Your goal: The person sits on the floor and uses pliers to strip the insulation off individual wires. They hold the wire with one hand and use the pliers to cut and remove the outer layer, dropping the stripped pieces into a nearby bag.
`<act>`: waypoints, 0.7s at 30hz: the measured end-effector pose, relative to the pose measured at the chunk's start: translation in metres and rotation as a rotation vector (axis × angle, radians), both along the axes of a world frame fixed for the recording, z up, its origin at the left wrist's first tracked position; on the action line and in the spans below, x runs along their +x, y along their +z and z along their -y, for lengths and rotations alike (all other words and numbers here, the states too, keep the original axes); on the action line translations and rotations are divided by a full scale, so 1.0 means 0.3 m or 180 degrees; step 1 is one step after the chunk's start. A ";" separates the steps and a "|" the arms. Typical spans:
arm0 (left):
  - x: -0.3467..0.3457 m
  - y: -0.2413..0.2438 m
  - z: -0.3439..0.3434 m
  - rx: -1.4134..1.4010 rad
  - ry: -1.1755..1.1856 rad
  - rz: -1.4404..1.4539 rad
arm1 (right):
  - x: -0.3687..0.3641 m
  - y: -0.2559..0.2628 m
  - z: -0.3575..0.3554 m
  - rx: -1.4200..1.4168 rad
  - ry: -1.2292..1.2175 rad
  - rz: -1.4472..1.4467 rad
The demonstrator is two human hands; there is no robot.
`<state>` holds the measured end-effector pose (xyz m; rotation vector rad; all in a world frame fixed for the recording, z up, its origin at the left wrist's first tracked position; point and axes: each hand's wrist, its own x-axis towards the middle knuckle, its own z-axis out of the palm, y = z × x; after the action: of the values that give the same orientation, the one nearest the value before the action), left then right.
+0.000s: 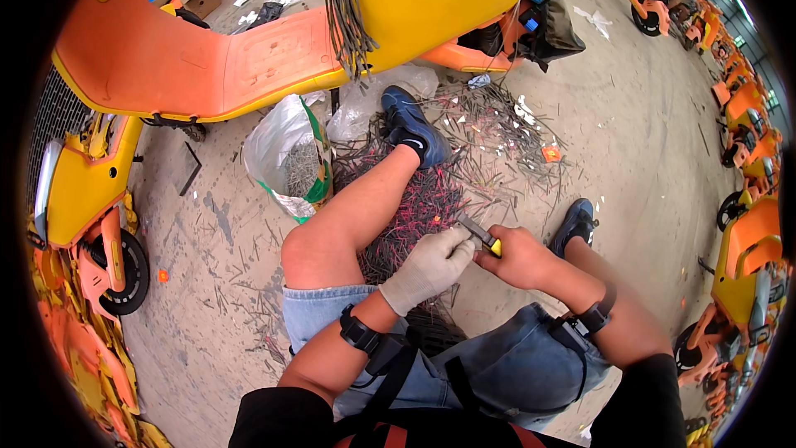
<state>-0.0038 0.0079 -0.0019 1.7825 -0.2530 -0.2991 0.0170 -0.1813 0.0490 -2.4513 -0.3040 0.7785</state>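
Note:
My right hand [519, 255] is bare and closed around the handle of a utility knife [476, 229] with a yellow-and-black grip. The knife's flat grey part points up and left, close to the gloved fingers of my left hand [432, 264]. That hand wears a pale knit glove, its thumb and fingers drawn together; whatever may be between them is too small to make out. Below both hands spreads a heap of black and pink-red cut strips [423, 205], apparently cable sheathing. A bundle of grey cables [347, 18] hangs over the side of a yellow-and-orange scooter [429, 9].
A white-and-green woven sack [273, 152] of thin silvery scraps stands by my left knee. Clear plastic film [354, 115] lies under the scooter. More scooters stand left [93, 193] and right [740, 274]. A black bag [556, 31] sits at the scooter's end.

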 end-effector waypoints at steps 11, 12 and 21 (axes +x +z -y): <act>-0.002 -0.027 -0.009 -0.0187 -0.0190 -0.0063 | 0.000 0.013 -0.013 -0.0170 0.0138 0.0142; -0.001 -0.022 -0.008 -0.0205 -0.0215 -0.0096 | -0.001 0.015 -0.013 -0.0177 0.0142 0.0151; 0.006 0.030 -0.031 -0.0645 -0.0418 -0.0274 | -0.005 0.013 0.008 0.0126 0.0130 -0.0114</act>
<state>-0.0021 0.0173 0.0070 1.5521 -0.3281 -0.4281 0.0153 -0.1837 0.0530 -2.3982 -0.3537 0.8251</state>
